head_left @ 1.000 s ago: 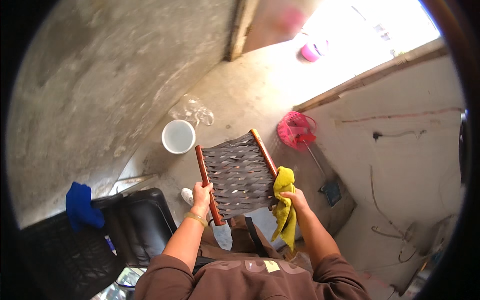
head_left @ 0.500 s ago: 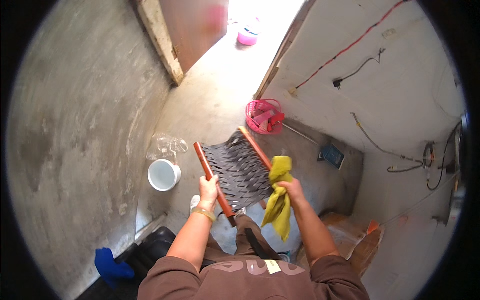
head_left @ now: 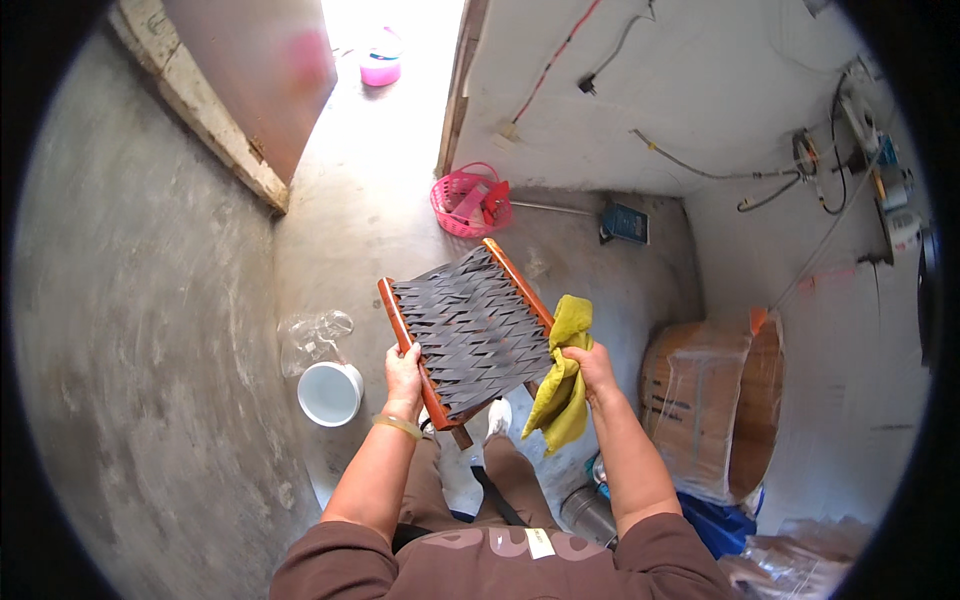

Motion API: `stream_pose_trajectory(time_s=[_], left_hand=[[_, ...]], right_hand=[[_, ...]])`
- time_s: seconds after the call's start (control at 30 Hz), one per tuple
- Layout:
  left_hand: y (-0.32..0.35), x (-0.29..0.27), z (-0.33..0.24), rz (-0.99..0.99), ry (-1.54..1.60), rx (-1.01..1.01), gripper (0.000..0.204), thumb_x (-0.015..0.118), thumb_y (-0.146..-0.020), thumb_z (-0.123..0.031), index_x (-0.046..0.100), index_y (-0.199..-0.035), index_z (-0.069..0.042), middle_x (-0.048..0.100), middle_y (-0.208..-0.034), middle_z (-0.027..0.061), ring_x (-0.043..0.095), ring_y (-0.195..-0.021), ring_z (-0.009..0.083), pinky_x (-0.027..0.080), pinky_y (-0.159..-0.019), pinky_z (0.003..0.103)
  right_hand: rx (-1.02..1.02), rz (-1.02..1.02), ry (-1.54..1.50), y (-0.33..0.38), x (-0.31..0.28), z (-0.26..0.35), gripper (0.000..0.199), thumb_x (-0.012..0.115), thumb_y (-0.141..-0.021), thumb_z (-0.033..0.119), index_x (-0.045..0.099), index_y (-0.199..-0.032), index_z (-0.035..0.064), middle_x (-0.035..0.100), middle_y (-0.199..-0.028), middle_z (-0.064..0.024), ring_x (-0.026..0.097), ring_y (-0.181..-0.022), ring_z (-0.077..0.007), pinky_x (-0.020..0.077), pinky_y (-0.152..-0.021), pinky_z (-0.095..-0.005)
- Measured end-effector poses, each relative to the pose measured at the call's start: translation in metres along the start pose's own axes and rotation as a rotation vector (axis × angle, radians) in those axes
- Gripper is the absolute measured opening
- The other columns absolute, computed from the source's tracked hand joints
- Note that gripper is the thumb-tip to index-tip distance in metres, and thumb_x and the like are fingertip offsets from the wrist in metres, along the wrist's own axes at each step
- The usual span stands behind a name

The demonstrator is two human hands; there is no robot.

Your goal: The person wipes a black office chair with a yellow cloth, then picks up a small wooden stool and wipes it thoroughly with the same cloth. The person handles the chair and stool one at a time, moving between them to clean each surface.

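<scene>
Between my hands is a small wooden stool with an orange-brown frame and a seat of woven grey straps. It is held up off the floor, its seat turned toward me. My left hand is closed around the left wooden rail, thumb on top. In my right hand a yellow-green cloth is bunched and hangs down. The cloth lies against the right rail of the stool; whether my right fingers also grip the wood is hidden behind it. Part of a stool leg shows below the seat.
On the floor to the left stand a white bucket and a clear plastic bag. Ahead are a pink basket and a blue dustpan. A plastic-wrapped cardboard box sits at right. An open door is far left.
My view has turned to the right, bringing the cardboard box into fuller sight. The stool's seat now faces me more squarely. Both hands keep their hold on the stool and cloth.
</scene>
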State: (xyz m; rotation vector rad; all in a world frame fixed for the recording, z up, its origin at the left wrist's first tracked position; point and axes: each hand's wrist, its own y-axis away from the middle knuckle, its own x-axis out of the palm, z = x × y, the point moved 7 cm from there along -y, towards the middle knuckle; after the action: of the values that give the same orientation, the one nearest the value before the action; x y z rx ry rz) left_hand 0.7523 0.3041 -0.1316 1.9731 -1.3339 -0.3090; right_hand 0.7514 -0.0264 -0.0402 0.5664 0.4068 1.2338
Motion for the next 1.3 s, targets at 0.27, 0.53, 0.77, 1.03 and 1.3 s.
stream_pose_trajectory(time_s=[0.27,0.53,0.77,1.03,1.3], left_hand=[[0.002,0.026,0.011,0.165,-0.042,-0.192,0.029,0.074,-0.073,-0.021,0.050,-0.085,-0.011,0.047,-0.070,-0.0013,0.041,-0.056,0.0102,0.034,-0.049,0.026],[-0.024,0.057,0.043,0.321,-0.148,-0.260,0.027,0.071,-0.073,-0.013,0.052,-0.091,-0.006,0.051,-0.076,0.0003,0.050,-0.067,0.0126,0.041,-0.059,0.028],[-0.042,0.074,0.068,0.409,-0.148,-0.287,0.028,0.066,-0.070,-0.007,0.052,-0.094,-0.005,0.051,-0.077,0.0017,0.051,-0.068,0.0153,0.044,-0.061,0.031],[-0.024,0.104,0.064,0.553,-0.134,-0.183,0.035,0.055,-0.069,-0.001,0.053,-0.104,0.001,0.059,-0.088,0.0077,0.059,-0.076,0.0198,0.051,-0.070,0.031],[0.014,0.115,0.058,0.665,-0.188,-0.074,0.043,0.054,-0.066,0.004,0.050,-0.109,0.002,0.058,-0.095,0.0089,0.057,-0.083,0.0201,0.047,-0.077,0.029]], right_hand=[[-0.004,-0.097,-0.103,0.017,-0.024,-0.038,0.030,0.060,-0.073,0.003,0.060,-0.102,-0.0028,0.064,-0.094,-0.0076,0.062,-0.082,-0.0178,0.0488,-0.075,-0.0289],[-0.015,-0.242,-0.176,0.023,-0.056,-0.083,0.031,0.059,-0.074,0.003,0.059,-0.104,-0.0020,0.063,-0.095,-0.0070,0.061,-0.084,-0.0172,0.0473,-0.076,-0.0288],[-0.050,-0.322,-0.239,0.031,-0.070,-0.108,0.031,0.059,-0.075,0.004,0.059,-0.105,-0.0027,0.064,-0.095,-0.0072,0.061,-0.083,-0.0166,0.0474,-0.075,-0.0286],[-0.057,-0.373,-0.339,0.041,-0.092,-0.157,0.032,0.059,-0.075,0.003,0.058,-0.107,-0.0034,0.064,-0.097,-0.0082,0.061,-0.084,-0.0180,0.0479,-0.075,-0.0294],[-0.060,-0.356,-0.479,0.063,-0.099,-0.224,0.034,0.059,-0.077,0.005,0.056,-0.110,-0.0026,0.063,-0.100,-0.0092,0.061,-0.088,-0.0197,0.0473,-0.078,-0.0309]])
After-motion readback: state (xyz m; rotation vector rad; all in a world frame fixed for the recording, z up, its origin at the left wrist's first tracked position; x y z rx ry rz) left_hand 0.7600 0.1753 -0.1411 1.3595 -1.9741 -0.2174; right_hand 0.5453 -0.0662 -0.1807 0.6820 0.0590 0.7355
